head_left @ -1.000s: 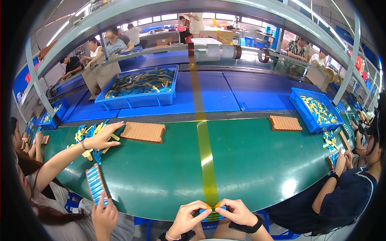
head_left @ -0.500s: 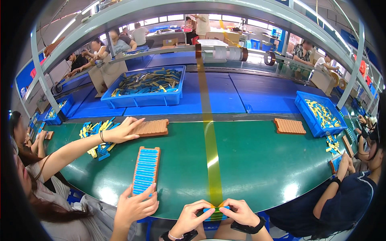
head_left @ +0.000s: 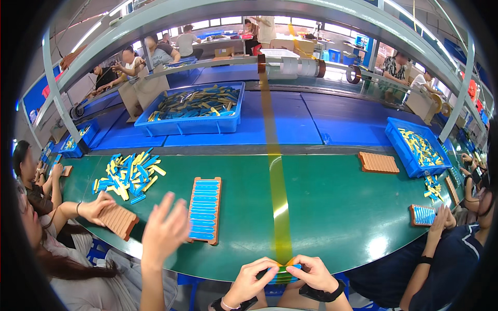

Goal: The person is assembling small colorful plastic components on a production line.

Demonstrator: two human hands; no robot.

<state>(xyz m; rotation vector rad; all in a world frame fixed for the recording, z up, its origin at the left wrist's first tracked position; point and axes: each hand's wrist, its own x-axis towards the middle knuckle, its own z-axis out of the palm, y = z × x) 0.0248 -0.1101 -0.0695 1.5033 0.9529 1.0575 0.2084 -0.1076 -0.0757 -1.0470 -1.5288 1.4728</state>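
Observation:
At the table's near edge, my left hand point(head_left: 252, 281) and my right hand point(head_left: 315, 276) pinch a row of blue strips point(head_left: 284, 277) from both sides. The near end of a long amber transparent tape point(head_left: 280, 223) lies over these strips, between my thumbs and fingers. That tape stretches back across the green table to a roll point(head_left: 262, 63) on the overhead bar. Left of my hands lies a brown ribbed tray point(head_left: 216, 233) filled with blue strips. A co-worker's blurred hand point(head_left: 167, 225) is raised beside it, while their other hand point(head_left: 96, 208) grips a bare brown tray point(head_left: 120, 220).
Loose blue and yellow strips point(head_left: 129, 173) are piled on the green table point(head_left: 332, 207) at left. Blue bins of strips stand at back left point(head_left: 207, 125) and right point(head_left: 415, 167). Another brown tray point(head_left: 378, 163) lies at far right. A co-worker point(head_left: 446, 259) sits on my right.
The co-worker at left has pushed the filled tray away and to the right, and let go of it. Their other hand has pulled the bare tray nearer. My hands keep their hold.

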